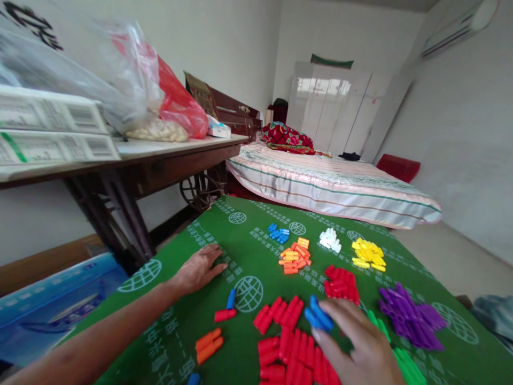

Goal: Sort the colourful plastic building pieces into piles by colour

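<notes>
My left hand (pixel 201 269) lies on the green board (pixel 172 315), fingers apart, holding nothing. Over the near right part, my right hand (pixel 356 339) has its thumb and fingertips at several blue pieces (pixel 318 314), which look gripped between them. Below and left of those fingers is a large group of red pieces (pixel 296 355). A smaller red pile (pixel 341 284) sits just beyond the hand. Green pieces (pixel 409 366) are partly hidden by my right hand, with purple pieces (pixel 411 316) to their right. Two orange pieces (pixel 209 345) lie at the near left.
Farther back are small piles: blue (pixel 279 233), orange (pixel 295 256), white (pixel 329 240) and yellow (pixel 368 254). A single blue piece (pixel 231 298) touches a red one (pixel 225 315). A table (pixel 180 152) with boxes and bags stands left; a bed (pixel 328 179) is behind.
</notes>
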### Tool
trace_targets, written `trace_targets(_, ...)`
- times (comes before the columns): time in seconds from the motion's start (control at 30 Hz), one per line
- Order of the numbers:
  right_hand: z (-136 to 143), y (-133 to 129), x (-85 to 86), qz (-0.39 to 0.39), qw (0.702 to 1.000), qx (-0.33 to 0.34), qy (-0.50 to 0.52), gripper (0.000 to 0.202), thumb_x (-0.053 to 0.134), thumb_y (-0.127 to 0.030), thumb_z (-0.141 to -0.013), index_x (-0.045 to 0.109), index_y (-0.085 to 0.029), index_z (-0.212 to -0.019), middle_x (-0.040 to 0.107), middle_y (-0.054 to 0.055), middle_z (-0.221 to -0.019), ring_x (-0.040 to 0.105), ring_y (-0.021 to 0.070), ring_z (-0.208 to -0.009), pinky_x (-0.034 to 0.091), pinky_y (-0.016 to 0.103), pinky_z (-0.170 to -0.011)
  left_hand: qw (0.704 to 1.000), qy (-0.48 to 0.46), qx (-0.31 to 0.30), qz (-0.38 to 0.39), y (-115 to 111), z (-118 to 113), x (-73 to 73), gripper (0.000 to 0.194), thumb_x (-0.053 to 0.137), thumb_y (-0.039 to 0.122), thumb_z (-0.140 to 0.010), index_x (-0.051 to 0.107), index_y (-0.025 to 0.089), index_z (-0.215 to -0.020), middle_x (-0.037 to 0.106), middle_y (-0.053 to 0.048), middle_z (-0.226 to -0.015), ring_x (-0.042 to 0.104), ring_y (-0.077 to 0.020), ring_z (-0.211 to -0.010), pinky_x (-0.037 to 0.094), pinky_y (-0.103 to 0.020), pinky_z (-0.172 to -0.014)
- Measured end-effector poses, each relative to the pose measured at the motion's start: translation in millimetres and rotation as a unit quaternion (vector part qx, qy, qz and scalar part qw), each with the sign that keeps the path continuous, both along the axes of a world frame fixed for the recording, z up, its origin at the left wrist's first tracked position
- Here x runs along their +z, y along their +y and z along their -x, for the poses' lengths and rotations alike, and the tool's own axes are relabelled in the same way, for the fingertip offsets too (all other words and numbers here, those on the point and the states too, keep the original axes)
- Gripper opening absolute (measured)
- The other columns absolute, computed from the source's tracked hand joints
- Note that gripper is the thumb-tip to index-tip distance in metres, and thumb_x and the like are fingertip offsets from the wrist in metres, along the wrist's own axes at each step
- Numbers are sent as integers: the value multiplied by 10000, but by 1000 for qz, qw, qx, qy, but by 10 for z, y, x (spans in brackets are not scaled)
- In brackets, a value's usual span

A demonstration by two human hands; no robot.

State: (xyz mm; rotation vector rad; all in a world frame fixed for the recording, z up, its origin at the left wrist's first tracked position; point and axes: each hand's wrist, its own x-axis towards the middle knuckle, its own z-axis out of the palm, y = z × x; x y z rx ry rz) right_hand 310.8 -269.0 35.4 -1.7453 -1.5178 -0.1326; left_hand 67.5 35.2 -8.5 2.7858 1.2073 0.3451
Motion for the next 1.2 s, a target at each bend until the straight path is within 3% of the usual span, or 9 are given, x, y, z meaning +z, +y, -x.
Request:
trace_targets(0.07,-186,613,115,36,999,6,-39,210,562,-278,-834,645,-230,-1021,659,53,-961,621,181,-855,506,285,-764,1000,-3,-3,-8,-65,93,-59,559,402,549,-817,574,180,-1201,486,-109,-1377,394,-236,-1307,303,-364,-1096)
trace_targets(0.13,-318,1209,219,75,993,-34,-89,180,575,-250,-819,662,-216,-974,658,47,-934,616,172,-837,486,266,-727,1000,-3,2,-13,-112,114,-92,577,371,557,-835,550,177,-1231,466,-123,-1391,385,-250,-1312,297,-408,-1096)
trace_targets(0.23,-392,1911,274,161,973,-81,-143,175,570,-256,-832,663,-211,-973,654,52,-960,616,174,-876,449,254,-719,1000,6,16,-11,-155,92,-100,590,350,559,-845,537,169,-1246,456,-139,-1396,379,-271,-1312,291,-448,-1091)
trace_targets(0.33,-381,2333,183,198,964,-97,-146,198,560,-233,-841,661,-188,-1006,657,85,-1006,626,192,-902,432,264,-705,1000,6,18,-7,-180,76,-88,583,349,557,-848,534,177,-1248,456,-136,-1395,380,-275,-1310,289,-460,-1089)
trace_targets(0.47,-357,2588,-33,228,957,-108,-145,218,516,-189,-861,659,-177,-1026,660,116,-1049,625,198,-952,429,265,-724,1000,4,16,-11,-214,77,-74,555,372,532,-852,535,174,-1243,459,-135,-1393,377,-270,-1311,287,-449,-1092)
trace_targets(0.67,-406,2720,-199,292,937,-138,-134,243,531,-246,-849,653,-178,-1047,675,132,-1036,637,227,-963,463,284,-763,999,-16,8,-28,-247,74,-84,510,400,497,-857,545,171,-1221,491,-137,-1362,411,-277,-1281,324,-462,-1061)
trace_targets(0.87,-413,2589,-61,301,931,-136,-158,328,507,-308,-867,577,-177,-1160,624,137,-1127,602,239,-1037,459,297,-806,1000,-18,7,-23,-264,71,-93,527,397,502,-859,534,152,-1229,479,-151,-1367,404,-282,-1284,315,-465,-1067)
trace_targets(1.1,-14,1855,99,296,937,-12,-186,281,513,-301,-862,619,-215,-1108,636,75,-1123,603,203,-1013,435,278,-835,998,-56,7,22,-248,77,-67,455,480,416,-823,571,154,-1183,506,-145,-1348,420,-279,-1280,318,-482,-1070)
trace_targets(1.2,191,1463,98,288,938,53,-186,252,512,-287,-864,634,-229,-1078,646,47,-1092,591,175,-1015,420,250,-850,997,-64,-4,45,-316,154,-34,374,502,345,-802,619,166,-1109,573,-117,-1284,497,-231,-1220,377,-399,-1049)
